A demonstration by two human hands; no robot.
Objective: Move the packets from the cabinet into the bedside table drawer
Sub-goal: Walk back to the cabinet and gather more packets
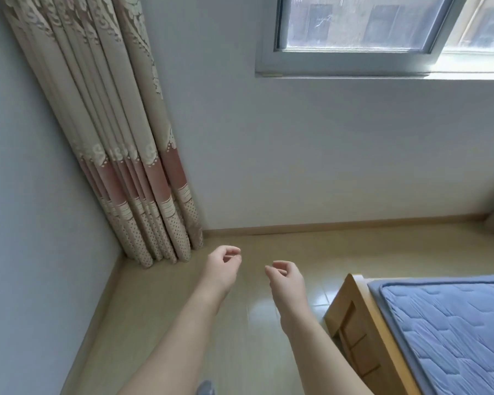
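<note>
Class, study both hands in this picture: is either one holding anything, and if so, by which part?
Nothing is held. The left hand and the right hand hang over the floor with fingers loosely curled and empty. No packets are in view.

this is a bedroom in a home. a wooden bed frame (pixel 351 315) with a blue quilted mattress (pixel 451 332) stands near on the right, and a long patterned curtain (pixel 120 155) hangs in the far left corner. a window (pixel 354 32) sits high in the pale far wall above a tiled floor (pixel 268 280).
</note>
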